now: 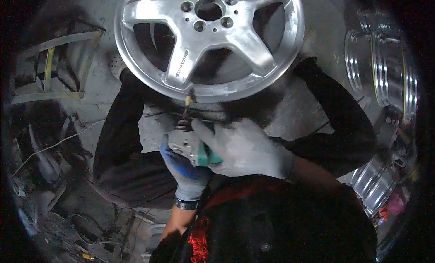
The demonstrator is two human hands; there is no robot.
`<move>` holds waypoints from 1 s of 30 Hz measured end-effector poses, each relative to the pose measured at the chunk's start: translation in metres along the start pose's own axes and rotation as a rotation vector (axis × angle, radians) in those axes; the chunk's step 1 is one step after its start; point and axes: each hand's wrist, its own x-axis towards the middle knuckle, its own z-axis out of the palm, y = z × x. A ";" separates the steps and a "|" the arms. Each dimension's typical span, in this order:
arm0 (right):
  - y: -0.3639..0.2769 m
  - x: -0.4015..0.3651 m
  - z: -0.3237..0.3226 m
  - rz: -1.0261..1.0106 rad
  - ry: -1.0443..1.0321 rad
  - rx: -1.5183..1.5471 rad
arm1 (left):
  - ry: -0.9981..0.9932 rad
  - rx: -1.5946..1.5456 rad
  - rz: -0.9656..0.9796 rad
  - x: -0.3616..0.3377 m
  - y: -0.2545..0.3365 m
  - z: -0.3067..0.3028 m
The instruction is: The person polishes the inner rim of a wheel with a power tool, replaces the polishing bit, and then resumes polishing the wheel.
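Both gloved hands are around a power tool that looks like an angle grinder (186, 143), with a silver gear head and a green body. My left hand (181, 165), in a grey and blue glove, cups the gear head from the lower left. From the right, my right hand (247, 147), in a white glove, closes over the body and hides much of it. A thin shaft with a small yellowish tip (188, 100) points from the tool toward the lower rim of a shiny alloy wheel (199, 50). The tip overlaps the rim's edge in this view.
My bent legs flank the wheel. Several polished rims (380, 73) stand at the right, with another rim (375, 184) lower down. A metal frame (49, 68) lies at the left, near a pale cable (63, 140) and dark clutter on the floor.
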 end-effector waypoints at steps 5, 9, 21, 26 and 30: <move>0.001 0.004 0.004 -0.104 0.099 0.037 | -0.099 -0.021 0.050 0.002 0.005 -0.009; 0.004 -0.022 -0.006 -0.002 -0.024 -0.023 | -0.006 0.065 0.006 -0.002 -0.022 -0.010; -0.014 -0.004 0.004 -0.033 -0.056 -0.135 | 0.077 0.088 0.006 0.000 -0.008 -0.027; -0.010 -0.024 -0.002 0.096 -0.097 -0.116 | -0.075 -0.078 -0.141 0.001 -0.020 -0.023; -0.010 -0.016 -0.002 0.044 -0.108 -0.054 | 0.006 -0.089 -0.173 0.003 -0.012 -0.023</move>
